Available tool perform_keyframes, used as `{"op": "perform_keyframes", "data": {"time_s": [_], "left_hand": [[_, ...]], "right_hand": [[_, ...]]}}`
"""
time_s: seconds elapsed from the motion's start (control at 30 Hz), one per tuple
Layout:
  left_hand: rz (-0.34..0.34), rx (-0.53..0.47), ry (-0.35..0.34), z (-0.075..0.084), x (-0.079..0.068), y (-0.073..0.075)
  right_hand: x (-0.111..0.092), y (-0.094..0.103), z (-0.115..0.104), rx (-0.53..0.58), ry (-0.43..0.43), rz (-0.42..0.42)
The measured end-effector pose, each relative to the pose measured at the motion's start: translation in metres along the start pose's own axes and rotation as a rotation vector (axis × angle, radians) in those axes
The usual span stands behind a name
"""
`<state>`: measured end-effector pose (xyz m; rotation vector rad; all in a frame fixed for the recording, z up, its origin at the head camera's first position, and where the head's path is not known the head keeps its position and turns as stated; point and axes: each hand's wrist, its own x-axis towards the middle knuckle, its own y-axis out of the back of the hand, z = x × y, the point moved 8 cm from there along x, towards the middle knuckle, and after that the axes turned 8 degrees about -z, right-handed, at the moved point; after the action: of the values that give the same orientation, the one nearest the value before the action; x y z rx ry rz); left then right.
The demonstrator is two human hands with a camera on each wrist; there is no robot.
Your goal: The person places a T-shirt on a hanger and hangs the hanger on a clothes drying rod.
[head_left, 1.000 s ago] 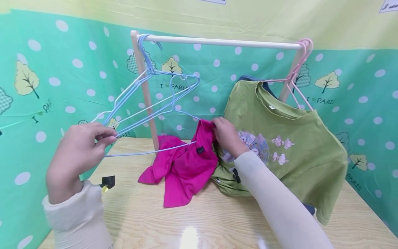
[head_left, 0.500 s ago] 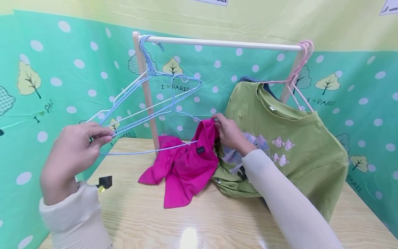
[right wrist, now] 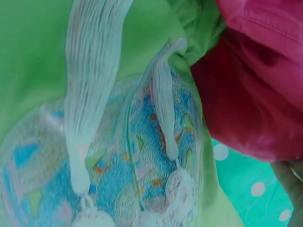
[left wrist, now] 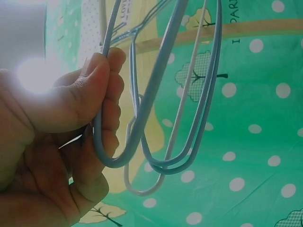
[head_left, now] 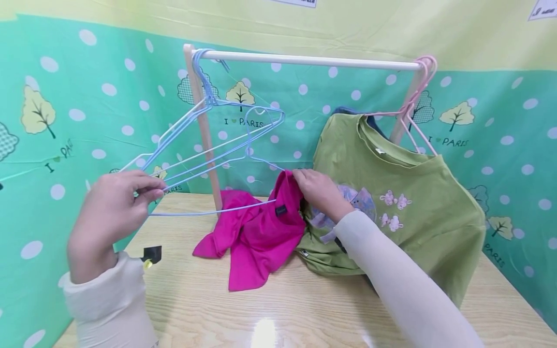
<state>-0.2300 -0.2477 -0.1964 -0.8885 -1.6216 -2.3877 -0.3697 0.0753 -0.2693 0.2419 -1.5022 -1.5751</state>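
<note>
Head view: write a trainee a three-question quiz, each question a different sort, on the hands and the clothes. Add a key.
1. Multiple choice: what does the left hand hold?
A) a pink hanger
B) a blue hanger
C) the rail

2. True or false: in the head view, the green shirt is to the right of the pink garment.

3. Fill in: the ____ hand holds the pink garment.

Key: 1. B; 2. True; 3. right, as the right hand is at its upper edge.
</note>
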Motion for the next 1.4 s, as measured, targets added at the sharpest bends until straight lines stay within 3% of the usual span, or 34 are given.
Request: {"op": "perform_keyframes", "data": {"time_s": [0.13,0.27,0.43,0.67,0.8,0.9,1.17,1.23,1.4], "left_hand": [[-0.007,0.000,0.005,-0.002,0.001,-0.001],[0.027,0.018,-0.042,0.004,0.003,-0.001],[0.051,0.030,-0.070,0.010,0.007,-0.005],[0.068,0.050,-0.059,0.018,0.010,-0.007],[0.084,0.070,-0.058,0.022,0.010,-0.006],[0.115,0.063,-0.066,0.020,0.008,-0.003],[0.201,0.050,-0.031,0.013,-0.001,0.012],[0.197,0.054,-0.033,0.015,0.000,0.012],[0.157,0.073,-0.047,0.021,0.003,0.007]], "right_hand": [[0.001,0.001,0.014,0.313,-0.130,-0.037],[0.002,0.005,0.021,0.537,-0.208,0.031],[0.007,0.015,0.015,0.654,-0.209,0.136],[0.024,0.035,-0.005,0.709,-0.190,0.229],[0.030,0.049,-0.012,0.706,-0.136,0.301],[0.030,0.054,-0.012,0.645,-0.110,0.327],[0.018,0.044,-0.022,0.184,0.003,0.276],[0.017,0.042,-0.021,0.169,0.001,0.270],[0.015,0.046,-0.014,0.261,-0.059,0.280]]}}
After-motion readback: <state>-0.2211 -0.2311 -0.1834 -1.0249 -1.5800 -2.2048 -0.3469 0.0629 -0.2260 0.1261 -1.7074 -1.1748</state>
